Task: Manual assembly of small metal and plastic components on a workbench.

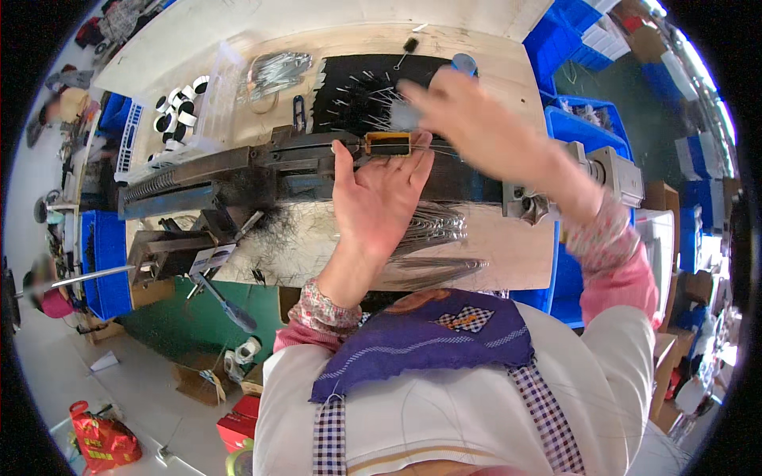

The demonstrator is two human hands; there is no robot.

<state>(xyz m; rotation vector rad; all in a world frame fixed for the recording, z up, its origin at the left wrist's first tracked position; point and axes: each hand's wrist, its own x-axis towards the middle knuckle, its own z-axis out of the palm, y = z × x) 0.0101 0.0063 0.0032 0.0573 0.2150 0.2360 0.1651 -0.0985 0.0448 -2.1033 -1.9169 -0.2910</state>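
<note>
My left hand (377, 198) lies palm up with its fingers stretched out flat and its thumb apart. Its fingertips reach a yellow rectangular frame (388, 143) on the long dark metal machine (305, 163). Thin wire (444, 149) runs from beside that frame toward the right. Above the machine my right hand (460, 107) is smeared by motion, so its grip cannot be made out. Under and beyond it, a black mat (333, 79) carries loose black bristles and thin pale wire pieces (379, 119). Bundles of bent wires (436, 226) lie just right of my left wrist.
A clear plastic bin (218, 99) holds several black-and-white rolls. Further wires (278, 70) and a small black brush (410, 45) lie at the back. A metal chuck (532, 205) stands at the machine's right end. Blue bins (583, 123) line the right side; a lever (230, 309) juts out front left.
</note>
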